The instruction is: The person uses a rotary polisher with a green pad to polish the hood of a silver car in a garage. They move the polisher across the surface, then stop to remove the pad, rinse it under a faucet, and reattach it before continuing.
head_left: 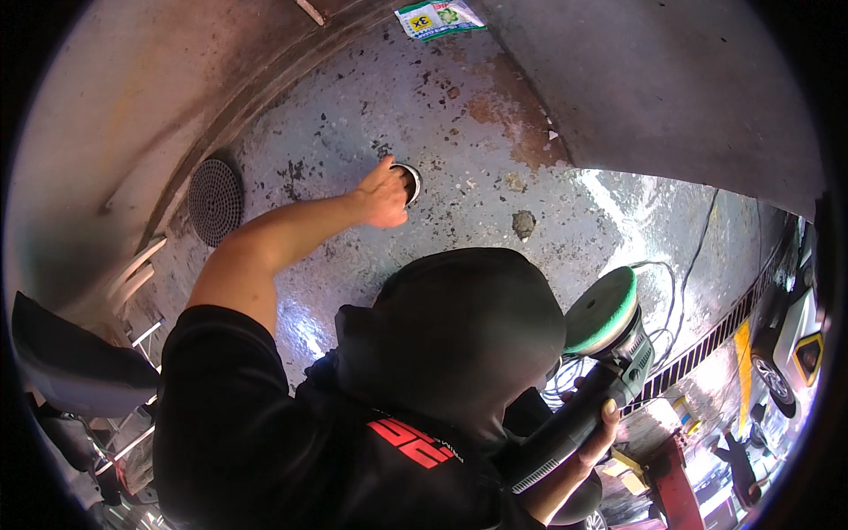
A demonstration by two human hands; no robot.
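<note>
My left arm stretches out over a grey, paint-flecked floor. At its end, my left hand (383,196) is bent at the rim of a small round container (417,184), pale-edged and dark inside. Its fingers dip into the opening; whether they grip the rim or something within is hidden. Low on the right, my right hand (599,433) wraps round the black body of a power polisher (565,428). The polisher is tilted, its round green foam pad (602,309) turned upward and touching nothing. Black clothing and a rounded black cap (459,336) cover the middle.
Left of the container lies a dark round grid (215,203) by the wall. A printed packet (440,19) is at the far edge. A thin cable (685,274) runs across the floor at right, near a slotted drain (707,364); beyond is a car wheel (775,380).
</note>
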